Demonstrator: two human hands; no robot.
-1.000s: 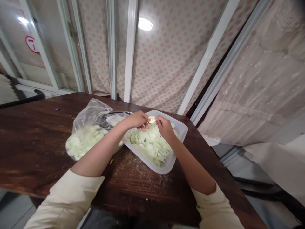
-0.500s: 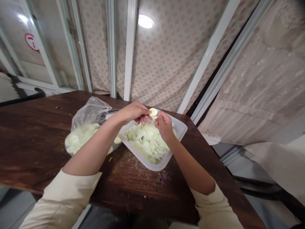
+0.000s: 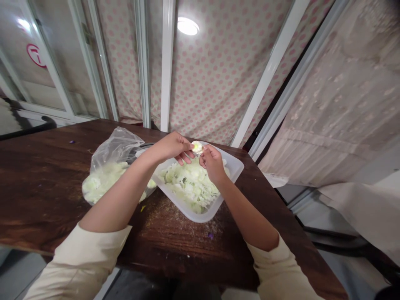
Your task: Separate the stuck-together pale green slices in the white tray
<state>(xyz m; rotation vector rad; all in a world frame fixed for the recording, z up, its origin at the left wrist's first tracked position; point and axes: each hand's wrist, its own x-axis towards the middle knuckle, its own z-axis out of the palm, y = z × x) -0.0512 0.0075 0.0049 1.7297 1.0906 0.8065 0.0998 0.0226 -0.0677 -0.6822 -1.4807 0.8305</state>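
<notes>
A small white flower head with a yellow-green middle [image 3: 197, 147] is held above the tub by both hands. My left hand [image 3: 178, 148] pinches its left edge between thumb and finger, the other fingers hanging loosely below. On the other side, the fingertips of my right hand [image 3: 213, 161] are pinched at its right edge. Underneath stands a translucent white plastic tub [image 3: 204, 216], with many pale white-green flower heads or petals [image 3: 190, 185] heaped inside. Part of the tub's far left is hidden behind my left hand and forearm.
A clear plastic bag [image 3: 117, 146] with more pale flowers lies left of the tub, partly behind my left forearm. Fine crumbs and a purple scrap [image 3: 210, 236] lie on the dark wooden table [image 3: 175, 254]. Glass panels with a dotted curtain [image 3: 215, 83] rise behind the table.
The whole view has shifted slightly. Both hands keep their pinch on the flower head, which appears turned a little; the tub and bag stay where they were.
</notes>
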